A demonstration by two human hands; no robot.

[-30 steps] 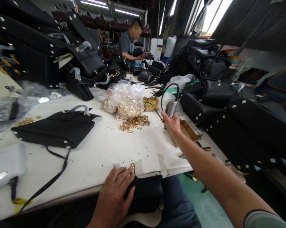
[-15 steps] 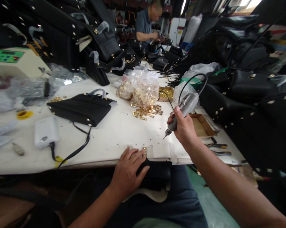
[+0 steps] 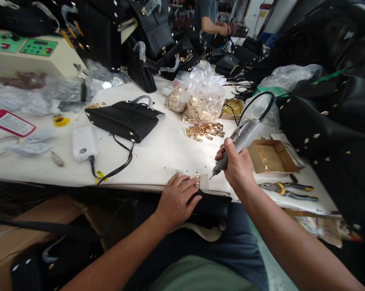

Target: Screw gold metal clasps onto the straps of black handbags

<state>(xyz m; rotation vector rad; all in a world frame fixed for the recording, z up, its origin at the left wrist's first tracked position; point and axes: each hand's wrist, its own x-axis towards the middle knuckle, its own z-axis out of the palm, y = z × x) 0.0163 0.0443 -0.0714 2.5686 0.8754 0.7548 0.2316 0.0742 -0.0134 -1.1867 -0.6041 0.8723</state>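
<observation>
My right hand (image 3: 238,167) is wrapped round a grey corded power screwdriver (image 3: 238,141), tip tilted down-left just above the table's front edge. The tip hovers close to a small gold metal fitting (image 3: 197,179) taped at the edge. My left hand (image 3: 178,200) presses with closed fingers on a black leather piece (image 3: 214,206) that lies over my lap below that fitting. A loose pile of gold fittings (image 3: 204,131) lies further back on the white table (image 3: 158,157).
A black handbag (image 3: 124,120) and white box (image 3: 84,143) with a black cord lie left. A bag of gold hardware (image 3: 200,101), a cardboard box of screws (image 3: 271,155) and pliers (image 3: 287,189) sit right. Stacked black bags line the back and right. Another person works far behind.
My right hand picked up the screwdriver from the table's right side and brought it down toward the gold fitting at the front edge. The camera tilted downward. My left hand stayed put.
</observation>
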